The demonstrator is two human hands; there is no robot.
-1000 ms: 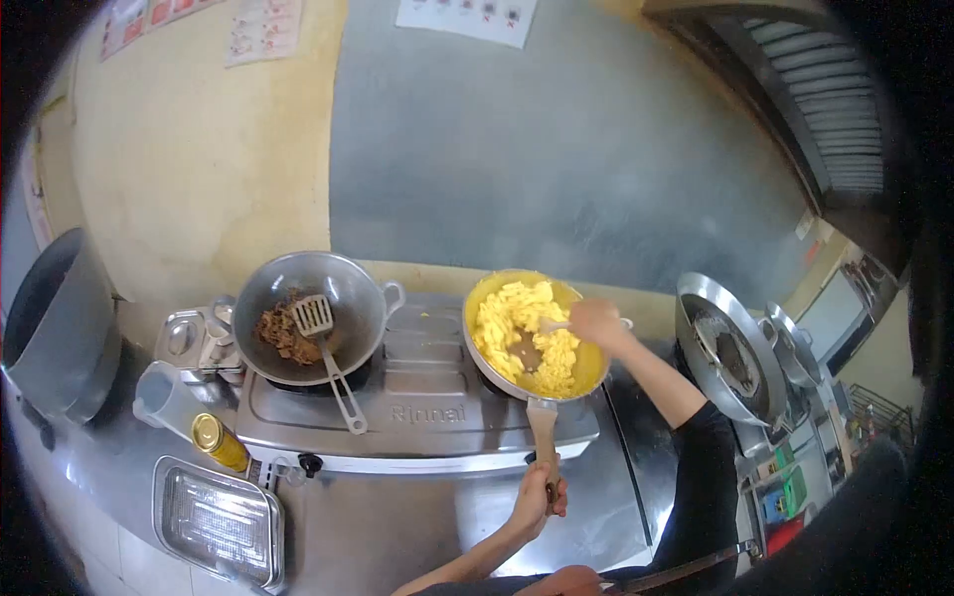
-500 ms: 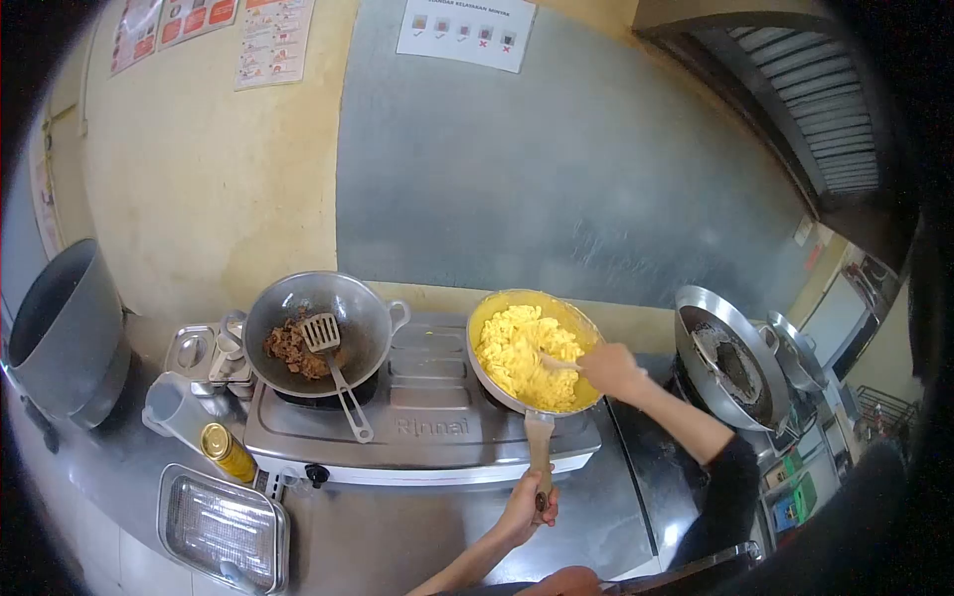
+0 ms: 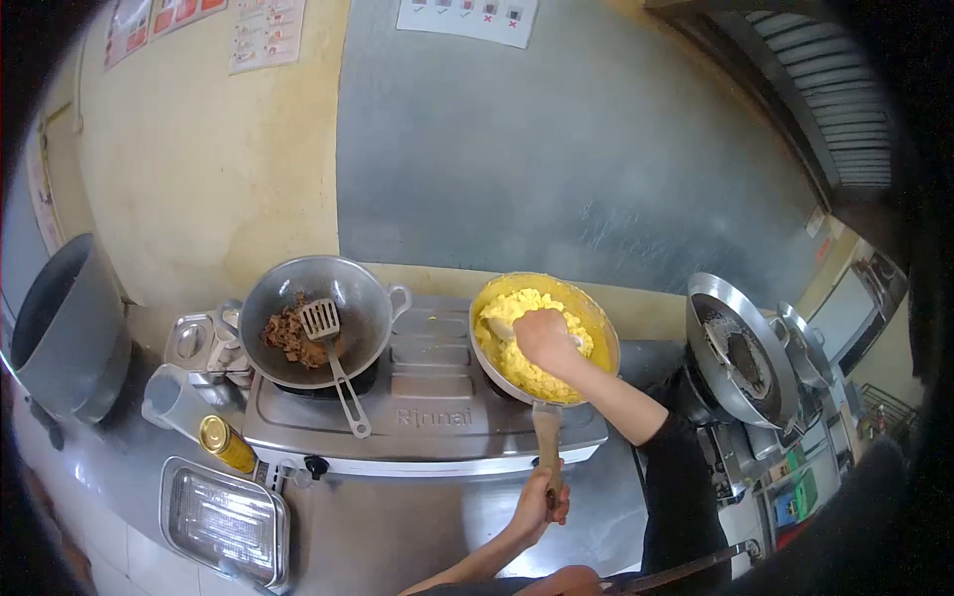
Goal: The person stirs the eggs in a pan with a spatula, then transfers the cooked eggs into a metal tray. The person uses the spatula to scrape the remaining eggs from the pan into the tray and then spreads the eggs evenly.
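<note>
Pan [image 3: 596,326] sits at the right end of the stove [image 3: 432,387], its handle [image 3: 547,437] jutting past the near edge, gripped by the left hand [image 3: 542,500], the right hand [image 3: 544,340] clutching a utensil [image 3: 501,329] over the egg [image 3: 532,376].

Black sleeve [image 3: 684,492]; seemingly plain

Yellow scrambled egg [image 3: 524,372], grey wok [image 3: 360,310]
</note>
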